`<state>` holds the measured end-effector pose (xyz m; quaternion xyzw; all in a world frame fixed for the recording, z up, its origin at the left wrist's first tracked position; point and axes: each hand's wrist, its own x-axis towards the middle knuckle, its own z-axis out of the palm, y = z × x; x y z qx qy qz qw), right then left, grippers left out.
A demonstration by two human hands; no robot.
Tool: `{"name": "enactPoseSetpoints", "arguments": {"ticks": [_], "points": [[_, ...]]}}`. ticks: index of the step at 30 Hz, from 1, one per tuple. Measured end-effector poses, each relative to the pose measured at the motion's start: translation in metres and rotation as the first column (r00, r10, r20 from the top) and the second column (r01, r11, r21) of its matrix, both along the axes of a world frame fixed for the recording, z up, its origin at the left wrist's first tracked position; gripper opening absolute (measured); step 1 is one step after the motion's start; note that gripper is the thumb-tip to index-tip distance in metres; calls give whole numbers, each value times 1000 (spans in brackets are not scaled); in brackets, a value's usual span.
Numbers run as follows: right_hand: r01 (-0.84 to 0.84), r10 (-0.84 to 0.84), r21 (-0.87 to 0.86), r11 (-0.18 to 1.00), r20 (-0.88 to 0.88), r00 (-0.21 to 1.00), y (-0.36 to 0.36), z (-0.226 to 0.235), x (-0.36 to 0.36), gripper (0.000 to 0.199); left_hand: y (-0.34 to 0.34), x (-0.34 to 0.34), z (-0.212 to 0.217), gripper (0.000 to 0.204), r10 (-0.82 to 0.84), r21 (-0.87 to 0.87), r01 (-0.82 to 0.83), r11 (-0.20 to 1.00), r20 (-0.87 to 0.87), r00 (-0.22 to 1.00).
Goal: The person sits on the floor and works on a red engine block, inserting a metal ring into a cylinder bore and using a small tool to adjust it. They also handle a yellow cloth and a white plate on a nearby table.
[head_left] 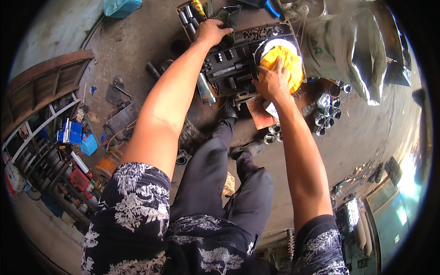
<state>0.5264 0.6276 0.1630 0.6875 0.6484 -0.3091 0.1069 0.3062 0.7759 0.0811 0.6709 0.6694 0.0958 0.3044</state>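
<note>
At the far end of a tool case full of dark metal parts, my left hand bends its fingers at a dark greenish cloth; thumb and forefinger close around its near edge. My right hand rests on a bunched yellow cloth-like item with a white and dark rim, lying over the case's right side. Its fingers are apart, pressing on the yellow surface rather than wrapped around it. A clear-ended cylinder leans at the case's near left corner.
Several metal cylinder sleeves stand on the floor to the right, beside a white sack. A reddish flat board lies near my feet. On the left is a metal rack with a blue box and mixed parts.
</note>
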Motion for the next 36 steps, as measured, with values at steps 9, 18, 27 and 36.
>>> {"name": "enactPoseSetpoints", "arguments": {"ticks": [9,18,27,36], "points": [[-100,82,201,975,93,992,17,27,-20,39,-3,6,1,60,56,-73,-53,996,40,998],[-249,280,375,893,-32,959,49,-8,-26,45,-6,4,-3,49,74,-80,-65,995,124,990],[-267,282,281,922,-11,959,48,-25,-14,51,-6,1,5,50,139,-213,-88,973,235,962],[-208,238,255,944,-90,967,51,-29,-11,47,-5,1,7,48,141,-232,-87,969,226,964]]}}
